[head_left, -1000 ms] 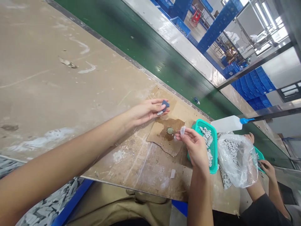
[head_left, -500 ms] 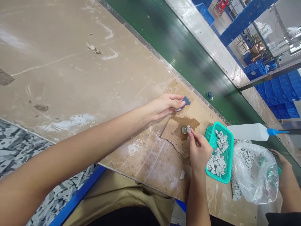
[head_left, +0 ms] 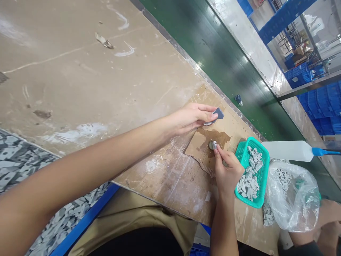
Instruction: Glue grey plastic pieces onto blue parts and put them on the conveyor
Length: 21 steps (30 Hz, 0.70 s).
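My left hand (head_left: 198,117) is closed on a dark blue-grey plastic piece (head_left: 218,113) with a pale underside, held above the far part of a cardboard sheet (head_left: 194,146). Between the thumb and fingers of my right hand (head_left: 227,165) is a small light-grey piece (head_left: 214,144). That piece is at a small round metal cap (head_left: 211,145), which lies on a wet brown patch of the cardboard; whether it dips into the cap I cannot tell. Just right of this hand stands a green basket (head_left: 262,193) holding many small grey-white pieces.
A white bottle with a blue nozzle (head_left: 289,150) lies behind a clear plastic bag (head_left: 295,209) of pieces. Another person's arms (head_left: 323,217) are at the right edge. A green conveyor belt (head_left: 202,46) runs beyond the table. At lower left, a blue-edged bin (head_left: 82,220) holds many grey pieces.
My right hand has brought the small grey piece onto the metal cap. My left hand keeps its hold. The other person's arm has shifted lower, and a second arm shows. The view has shifted slightly.
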Each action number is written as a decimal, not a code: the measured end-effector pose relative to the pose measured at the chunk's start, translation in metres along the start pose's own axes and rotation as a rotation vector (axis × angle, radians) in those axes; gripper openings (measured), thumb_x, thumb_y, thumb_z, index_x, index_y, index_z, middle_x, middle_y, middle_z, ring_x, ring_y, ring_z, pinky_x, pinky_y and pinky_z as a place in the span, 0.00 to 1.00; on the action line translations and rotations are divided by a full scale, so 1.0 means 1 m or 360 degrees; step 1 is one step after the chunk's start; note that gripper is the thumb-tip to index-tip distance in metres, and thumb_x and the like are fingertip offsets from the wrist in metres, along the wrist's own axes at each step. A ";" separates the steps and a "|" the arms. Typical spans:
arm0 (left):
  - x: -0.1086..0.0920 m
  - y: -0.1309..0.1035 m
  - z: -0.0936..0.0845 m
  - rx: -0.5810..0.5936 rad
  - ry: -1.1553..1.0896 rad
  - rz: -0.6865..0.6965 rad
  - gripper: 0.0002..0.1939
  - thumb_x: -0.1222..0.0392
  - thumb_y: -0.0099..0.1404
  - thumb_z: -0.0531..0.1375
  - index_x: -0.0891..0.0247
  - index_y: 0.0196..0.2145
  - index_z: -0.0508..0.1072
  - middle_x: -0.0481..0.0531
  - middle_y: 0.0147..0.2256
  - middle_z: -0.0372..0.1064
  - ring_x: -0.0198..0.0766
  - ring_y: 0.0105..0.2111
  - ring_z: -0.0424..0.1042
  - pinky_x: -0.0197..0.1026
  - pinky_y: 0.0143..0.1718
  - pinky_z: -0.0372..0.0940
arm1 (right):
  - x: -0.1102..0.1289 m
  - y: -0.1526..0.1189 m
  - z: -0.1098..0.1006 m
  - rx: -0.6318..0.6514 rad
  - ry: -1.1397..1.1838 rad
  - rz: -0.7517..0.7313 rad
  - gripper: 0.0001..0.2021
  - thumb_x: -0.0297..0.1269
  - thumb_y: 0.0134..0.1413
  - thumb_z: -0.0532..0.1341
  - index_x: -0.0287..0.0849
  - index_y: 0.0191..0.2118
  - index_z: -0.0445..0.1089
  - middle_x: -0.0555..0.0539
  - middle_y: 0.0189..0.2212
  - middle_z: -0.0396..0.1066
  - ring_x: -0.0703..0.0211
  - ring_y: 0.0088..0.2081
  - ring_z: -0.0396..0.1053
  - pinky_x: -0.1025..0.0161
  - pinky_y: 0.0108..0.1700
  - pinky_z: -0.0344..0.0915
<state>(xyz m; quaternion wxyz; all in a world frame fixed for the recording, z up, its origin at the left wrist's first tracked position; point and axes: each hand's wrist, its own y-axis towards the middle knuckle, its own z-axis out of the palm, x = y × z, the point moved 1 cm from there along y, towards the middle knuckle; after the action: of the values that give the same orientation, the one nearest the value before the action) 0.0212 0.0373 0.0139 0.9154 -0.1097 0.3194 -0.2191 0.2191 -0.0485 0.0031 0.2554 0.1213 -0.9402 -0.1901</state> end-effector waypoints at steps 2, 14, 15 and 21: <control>0.000 0.000 0.000 -0.0003 0.0011 0.0002 0.09 0.79 0.59 0.63 0.75 0.38 0.76 0.56 0.34 0.76 0.30 0.33 0.72 0.37 0.47 0.63 | 0.001 0.001 0.000 -0.0009 -0.0002 -0.0030 0.10 0.36 0.61 0.61 0.41 0.42 0.80 0.45 0.32 0.80 0.61 0.31 0.75 0.63 0.34 0.70; -0.002 -0.007 0.002 0.0081 0.0274 0.0003 0.11 0.74 0.55 0.67 0.72 0.38 0.78 0.57 0.36 0.77 0.32 0.33 0.74 0.39 0.46 0.66 | 0.005 0.002 -0.004 -0.0014 -0.0004 -0.0047 0.09 0.34 0.61 0.62 0.41 0.42 0.79 0.46 0.33 0.80 0.61 0.32 0.75 0.64 0.35 0.71; -0.002 -0.006 0.002 0.0083 0.0295 0.0011 0.12 0.74 0.55 0.67 0.71 0.38 0.77 0.57 0.36 0.77 0.33 0.34 0.74 0.39 0.45 0.66 | 0.005 0.002 -0.005 -0.0052 0.0021 -0.0044 0.08 0.33 0.60 0.62 0.41 0.42 0.79 0.46 0.32 0.80 0.61 0.31 0.75 0.64 0.35 0.71; 0.008 -0.005 0.002 0.0193 0.0965 0.0284 0.13 0.74 0.51 0.68 0.69 0.35 0.76 0.53 0.31 0.77 0.37 0.31 0.76 0.41 0.38 0.69 | 0.008 0.004 -0.009 -0.0388 0.0304 0.0083 0.08 0.31 0.58 0.65 0.43 0.43 0.79 0.46 0.33 0.79 0.59 0.32 0.75 0.59 0.35 0.71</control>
<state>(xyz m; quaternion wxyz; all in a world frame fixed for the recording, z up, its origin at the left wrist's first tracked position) 0.0260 0.0293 0.0131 0.7990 0.0437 0.5724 -0.1793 0.2169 -0.0505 0.0150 0.3615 0.0826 -0.8843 -0.2837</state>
